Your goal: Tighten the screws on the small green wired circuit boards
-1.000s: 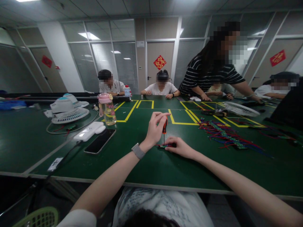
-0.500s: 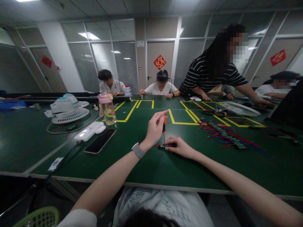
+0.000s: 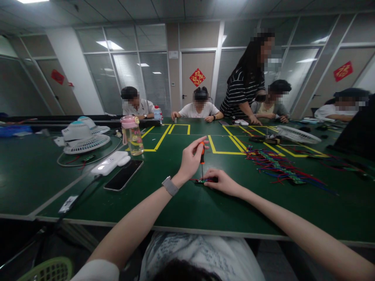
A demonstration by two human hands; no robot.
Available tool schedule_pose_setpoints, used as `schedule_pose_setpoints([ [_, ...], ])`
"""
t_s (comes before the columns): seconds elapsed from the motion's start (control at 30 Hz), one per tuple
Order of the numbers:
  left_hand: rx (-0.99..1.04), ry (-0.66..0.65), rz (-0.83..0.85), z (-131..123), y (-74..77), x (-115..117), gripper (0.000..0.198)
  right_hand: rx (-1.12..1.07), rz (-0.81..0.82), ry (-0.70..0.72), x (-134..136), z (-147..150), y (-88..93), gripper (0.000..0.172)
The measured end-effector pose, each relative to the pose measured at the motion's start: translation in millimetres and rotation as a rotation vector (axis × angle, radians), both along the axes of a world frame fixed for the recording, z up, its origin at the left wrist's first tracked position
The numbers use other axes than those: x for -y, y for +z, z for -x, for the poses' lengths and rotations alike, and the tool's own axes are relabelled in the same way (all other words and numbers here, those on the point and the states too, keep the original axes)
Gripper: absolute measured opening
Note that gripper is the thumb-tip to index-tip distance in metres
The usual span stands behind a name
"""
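Observation:
My left hand (image 3: 191, 159) is closed around the orange and black handle of a screwdriver (image 3: 202, 158), which stands upright with its shaft pointing down. The shaft's lower end meets a small green circuit board (image 3: 200, 181) on the green table. Beside it, my right hand (image 3: 220, 181) pinches the board's right end with thumb and fingers; red and dark wires come off the board. The exact spot under the tip is too small to make out.
To the right lies a row of wired circuit boards (image 3: 275, 166). A phone (image 3: 124, 175), a white power bank (image 3: 109, 163), a pink-lidded bottle (image 3: 133, 134) and fans (image 3: 86, 142) stand left. Yellow tape (image 3: 228, 152) marks the table (image 3: 175, 212). Several people sit or stand opposite.
My left fingers have shifted slightly on the screwdriver handle, while my right hand stays on the board. Across the table, the standing person has straightened and drawn an arm back.

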State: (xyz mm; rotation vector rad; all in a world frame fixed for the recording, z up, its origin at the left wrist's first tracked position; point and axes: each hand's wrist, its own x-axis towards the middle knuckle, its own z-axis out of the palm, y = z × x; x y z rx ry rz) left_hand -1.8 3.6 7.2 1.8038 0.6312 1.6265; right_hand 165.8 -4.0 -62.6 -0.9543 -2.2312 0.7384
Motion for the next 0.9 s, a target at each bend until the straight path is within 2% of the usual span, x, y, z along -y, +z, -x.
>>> schedule_pose_setpoints([
  [0.17, -0.044, 0.202, -0.118, 0.5, -1.3, 2.4, 0.016, 0.004, -0.016, 0.004, -0.6, -0.2, -1.1, 0.020],
  [0.23, -0.054, 0.240, -0.132, 0.7, -1.8, 3.2, 0.019, 0.007, -0.020, 0.004, -0.8, -0.2, -1.4, 0.020],
  [0.33, -0.048, 0.132, -0.099, -0.3, -2.4, 3.2, 0.030, 0.005, -0.022, 0.008, -1.1, -0.3, -1.6, 0.019],
  [0.43, -0.025, 0.017, -0.053, -1.9, -3.0, 2.8, 0.030, 0.008, -0.023, 0.004, -1.1, -0.4, -1.6, 0.019],
  [0.5, -0.039, 0.074, -0.073, -1.9, -3.3, 3.1, 0.025, 0.015, -0.027, 0.001, -0.9, -0.4, -1.5, 0.019],
  [0.6, -0.056, 0.233, -0.136, -0.3, -2.8, 4.5, 0.017, 0.022, -0.038, -0.001, -0.1, 0.0, -1.0, 0.019],
  [0.67, -0.064, 0.265, -0.148, 1.1, -2.3, 4.9, 0.020, 0.028, -0.048, -0.006, 0.9, 0.5, -0.4, 0.020],
  [0.77, -0.071, 0.160, -0.132, 1.3, -2.5, 3.8, 0.031, 0.029, -0.063, -0.010, 2.6, 1.2, 0.8, 0.020],
  [0.9, -0.037, 0.030, -0.051, -1.7, -5.5, 2.2, 0.032, 0.018, -0.066, -0.006, 3.9, 1.7, 1.6, 0.019],
])
